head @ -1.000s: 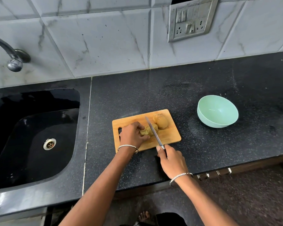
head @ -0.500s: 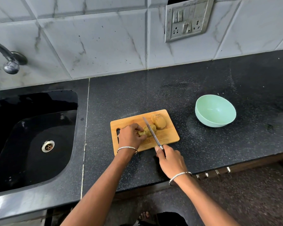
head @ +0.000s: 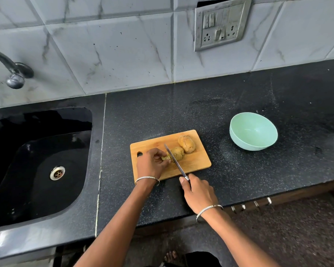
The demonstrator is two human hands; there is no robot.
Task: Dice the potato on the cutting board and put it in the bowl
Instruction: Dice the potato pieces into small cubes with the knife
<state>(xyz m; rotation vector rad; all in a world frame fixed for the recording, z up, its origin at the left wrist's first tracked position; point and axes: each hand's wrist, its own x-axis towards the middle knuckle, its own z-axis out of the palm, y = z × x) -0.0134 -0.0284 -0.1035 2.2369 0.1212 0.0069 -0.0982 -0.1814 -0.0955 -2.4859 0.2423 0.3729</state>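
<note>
– On the counter (head: 239, 182), right of the sink (head: 12, 170), what's laid out?

– A wooden board (head: 197, 160) near the front edge. A green bowl (head: 239, 140) sits well apart to its right, with nothing in it that I can see.

– And the hands?

– The left hand (head: 150, 163) is curled over the near end of a potato piece (head: 178, 152), its fingertips pinching that end down on the board. The right hand (head: 199, 193) is wrapped round the knife handle, just off the board's front edge.

– Where's the blade?

– The knife (head: 175, 160) slants across the board with its edge on the held piece, just beside the left fingertips. I cannot tell how deep it has bitten.

– Is there more potato?

– A second piece (head: 187, 144) lies toward the board's far right corner, touching the first. It looks uncut and has its skin on.

– So which step is this?

– Early dicing, I'd judge. The first piece is being sliced, and there are no cubes on the board or in the bowl.

– And the next move?

– Probably pressing the blade straight down to the wood, then drawing the left fingertips back for the following slice. The piece is rounded and may roll, so it needs a firm pinch, with the fingertips tucked clear of the edge.
</note>
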